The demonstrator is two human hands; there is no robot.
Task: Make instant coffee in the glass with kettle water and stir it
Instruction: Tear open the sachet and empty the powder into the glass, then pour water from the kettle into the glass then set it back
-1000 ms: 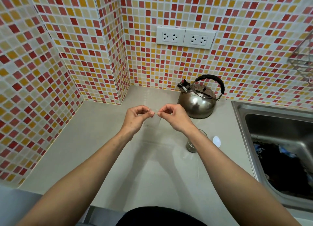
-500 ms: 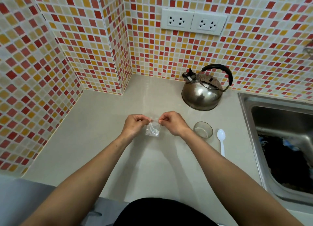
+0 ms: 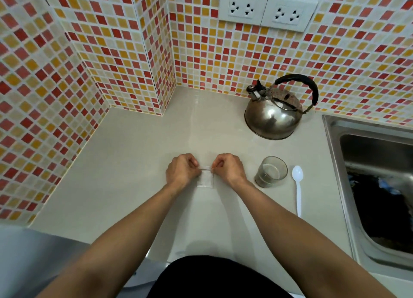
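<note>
Both hands pinch the top edge of a small clear plastic bag (image 3: 206, 179) low over the beige counter (image 3: 125, 163). My left hand (image 3: 182, 169) grips its left corner and my right hand (image 3: 228, 167) its right corner. What the bag holds I cannot tell. Just right of my right hand stands a short glass (image 3: 271, 172) with a dark layer at its bottom. A white plastic spoon (image 3: 298, 187) lies to the right of the glass, bowl pointing away from me. The steel kettle (image 3: 274, 114) with a black handle sits farther back by the wall.
A steel sink (image 3: 375, 175) takes up the right side, with dark contents in its basin. Mosaic-tiled walls close off the left and back, with a jutting corner at the back left. Two wall sockets (image 3: 267, 10) are above the kettle.
My hands have come down toward the counter with the bag, which now hangs flat between them. My view tilted down, so the glass and spoon show fully.
</note>
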